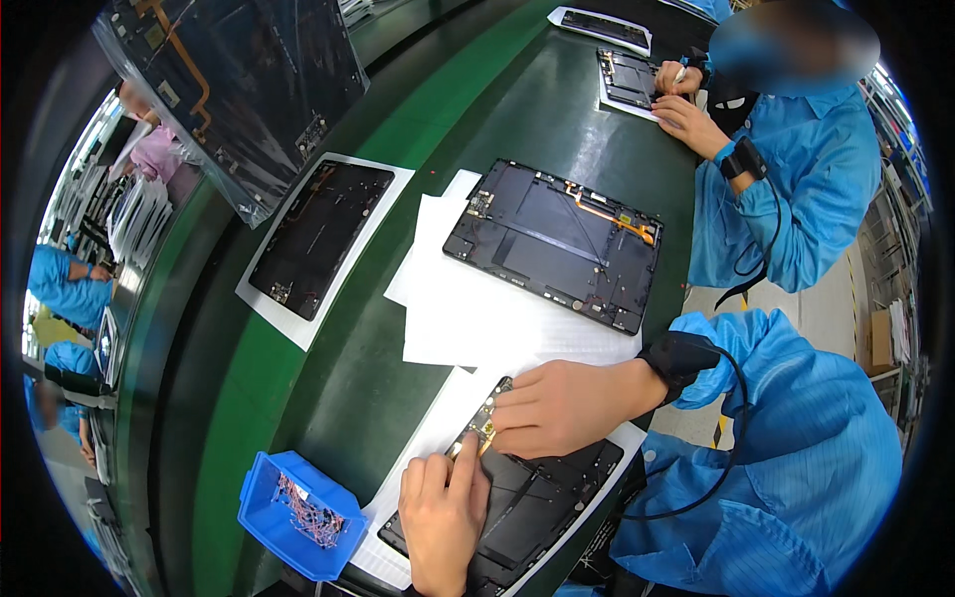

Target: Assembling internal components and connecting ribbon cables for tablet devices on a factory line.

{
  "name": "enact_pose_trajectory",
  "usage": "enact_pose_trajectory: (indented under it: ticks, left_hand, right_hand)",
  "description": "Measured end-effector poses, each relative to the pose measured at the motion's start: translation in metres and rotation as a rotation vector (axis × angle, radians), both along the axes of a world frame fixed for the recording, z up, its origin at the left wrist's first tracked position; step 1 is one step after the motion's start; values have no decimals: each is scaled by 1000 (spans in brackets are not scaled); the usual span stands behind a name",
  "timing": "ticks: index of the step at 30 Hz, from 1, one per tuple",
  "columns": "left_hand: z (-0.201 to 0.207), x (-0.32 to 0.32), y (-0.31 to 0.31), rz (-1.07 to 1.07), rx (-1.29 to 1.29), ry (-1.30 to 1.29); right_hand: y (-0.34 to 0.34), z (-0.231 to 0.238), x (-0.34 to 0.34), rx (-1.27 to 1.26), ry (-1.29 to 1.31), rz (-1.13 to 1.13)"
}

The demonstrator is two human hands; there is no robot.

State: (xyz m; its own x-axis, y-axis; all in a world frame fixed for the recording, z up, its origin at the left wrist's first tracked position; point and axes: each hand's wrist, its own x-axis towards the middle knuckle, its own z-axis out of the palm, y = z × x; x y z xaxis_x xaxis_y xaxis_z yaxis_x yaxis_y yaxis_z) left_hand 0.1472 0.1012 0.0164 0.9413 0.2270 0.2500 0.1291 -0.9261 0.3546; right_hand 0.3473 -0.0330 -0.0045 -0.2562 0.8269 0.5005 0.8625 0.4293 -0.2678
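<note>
A black tablet casing (522,512) lies tilted across white sheets (423,443) in front of me. My left hand (438,512) rests over its left part, with the index finger stretched onto a small gold-and-dark circuit board (485,423) along its upper edge. Beside that fingertip, my right hand (562,406) bends its fingers down onto the same board. Its fingers are closed together, and whatever they may hold is hidden beneath them. A black band (684,360) with a cable circles my right wrist.
A blue bin (261,488) of thin wires stands at the left. Another open tablet casing (537,244) lies beyond my hands, and one more (320,239) on the green belt. A bagged panel (249,90) rises at upper left. A co-worker (796,189) handles a tablet at far right.
</note>
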Motion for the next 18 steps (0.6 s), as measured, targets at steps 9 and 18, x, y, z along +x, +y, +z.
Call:
enact_pose_trajectory:
  ticks: [9, 18]
  left_hand:
    - [-5, -6, 1, -72, 49, 34]
    - [4, -8, -6, -104, 213, 110]
  right_hand:
    - [-8, 1, 3, 3, -114, 30]
    - [-35, 13, -5, -118, 190, -218]
